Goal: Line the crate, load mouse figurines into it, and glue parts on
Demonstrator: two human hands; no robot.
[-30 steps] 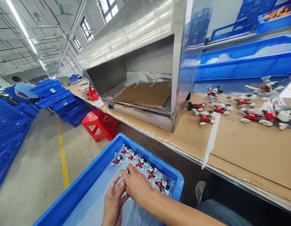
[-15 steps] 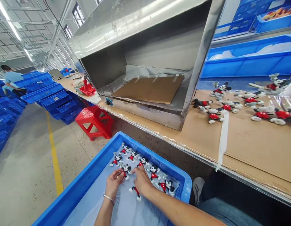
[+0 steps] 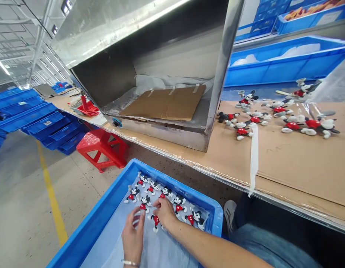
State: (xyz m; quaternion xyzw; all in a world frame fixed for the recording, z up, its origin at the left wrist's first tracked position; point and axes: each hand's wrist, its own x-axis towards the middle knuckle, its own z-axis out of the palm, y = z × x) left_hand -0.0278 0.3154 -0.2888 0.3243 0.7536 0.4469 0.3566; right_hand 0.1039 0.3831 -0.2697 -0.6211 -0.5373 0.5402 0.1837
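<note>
Left hand lies flat with its fingers stretched out, and it holds nothing. Right hand is curled over some little toys, and I cannot tell if it is pinching one. One toy mouse in red shorts lies between the two hands, just beside the right thumb. It rests on a clear plastic sheet inside a blue bin. More toy mice lie in rows at the far end of the bin. Past the bin is a long bench covered in brown cardboard. Other mice lie on it, next to a big shiny metal box. A red stool stands on the floor near stacked blue trays.
</note>
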